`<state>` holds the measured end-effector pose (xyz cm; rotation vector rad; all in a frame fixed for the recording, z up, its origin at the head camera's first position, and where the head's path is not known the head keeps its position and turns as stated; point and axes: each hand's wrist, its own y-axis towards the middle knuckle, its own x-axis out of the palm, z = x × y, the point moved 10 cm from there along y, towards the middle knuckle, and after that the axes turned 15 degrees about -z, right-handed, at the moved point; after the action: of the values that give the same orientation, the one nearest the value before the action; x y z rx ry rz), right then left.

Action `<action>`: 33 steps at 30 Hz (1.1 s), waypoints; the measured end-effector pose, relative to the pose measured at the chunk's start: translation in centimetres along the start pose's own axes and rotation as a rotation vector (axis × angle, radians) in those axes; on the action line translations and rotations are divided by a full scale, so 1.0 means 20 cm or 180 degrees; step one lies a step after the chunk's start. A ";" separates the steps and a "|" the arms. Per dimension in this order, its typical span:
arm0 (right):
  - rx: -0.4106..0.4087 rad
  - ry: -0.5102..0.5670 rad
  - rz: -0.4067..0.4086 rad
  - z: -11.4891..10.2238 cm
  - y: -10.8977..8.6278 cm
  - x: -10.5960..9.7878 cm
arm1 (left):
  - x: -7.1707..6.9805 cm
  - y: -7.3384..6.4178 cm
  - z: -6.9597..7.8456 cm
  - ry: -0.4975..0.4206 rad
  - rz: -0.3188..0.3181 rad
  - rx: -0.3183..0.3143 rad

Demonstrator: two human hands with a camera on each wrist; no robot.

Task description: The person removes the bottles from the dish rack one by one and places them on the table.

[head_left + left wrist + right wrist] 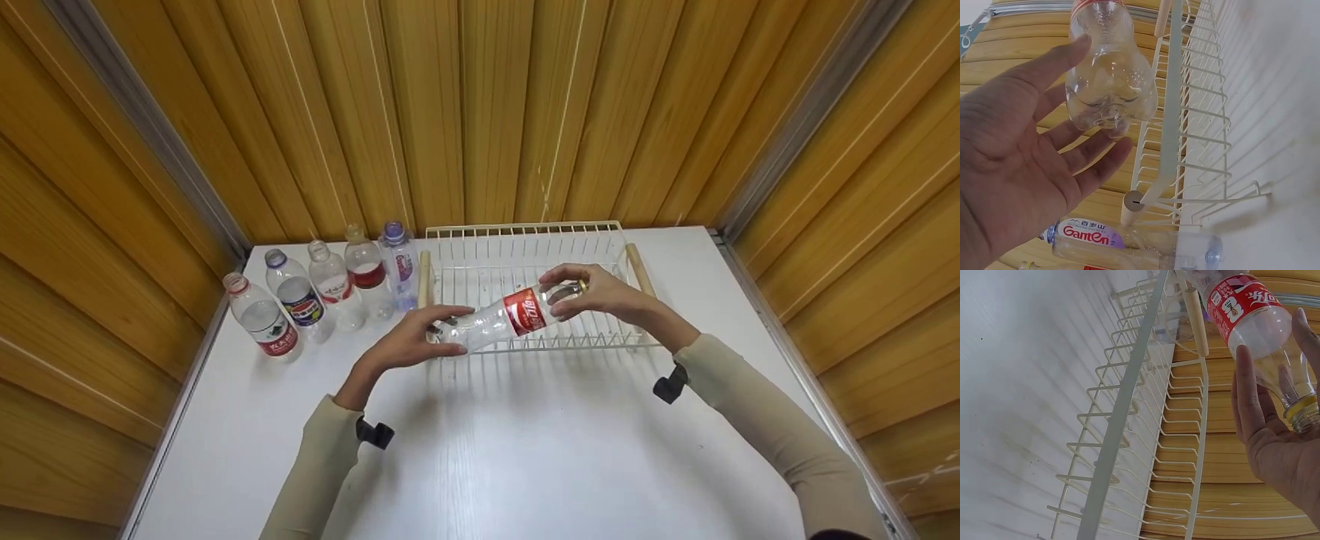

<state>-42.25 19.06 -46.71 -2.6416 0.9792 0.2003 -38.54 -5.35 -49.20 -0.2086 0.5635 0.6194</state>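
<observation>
A clear plastic bottle [491, 324] with a red label lies tilted between both hands, above the front of a white wire rack [600, 343]. My left hand [409, 337] holds the base end, thumb on one side and fingers on the other. In the left wrist view the thumb of the left hand [1022, 129] overlaps the bottle's [1109, 84] side, and its fingers pass behind and below the base. My right hand [596, 291] grips the tapered shoulder near the neck. The right wrist view shows the capless mouth with a yellow ring on the bottle [1261, 332], beside the right hand [1275, 444].
Several empty bottles stand left of the rack, among them a Ganten bottle [401, 262] nearest it and a red-and-white labelled one [262, 322] at the far left. Wooden handles [640, 268] flank the rack. White tabletop [525, 450] extends in front; wood-patterned panels enclose it.
</observation>
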 end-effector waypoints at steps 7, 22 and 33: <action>-0.0056 -0.0277 -0.0099 -0.03 -0.02 0.01 | 0.04 0.02 0.03 0.0112 -0.0255 0.0019; -0.0229 -0.0209 -0.0100 -0.03 -0.15 -0.13 | -0.02 -0.08 -0.01 0.0045 -0.0087 -0.0039; -0.0125 -0.0084 0.0292 0.15 -0.31 -0.37 | -0.12 -0.31 -0.15 -0.0330 0.0402 -0.0163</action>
<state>-43.80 29.02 -46.29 -2.6245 1.0996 0.2773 -37.65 -12.58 -50.22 -0.1888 0.4636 0.7632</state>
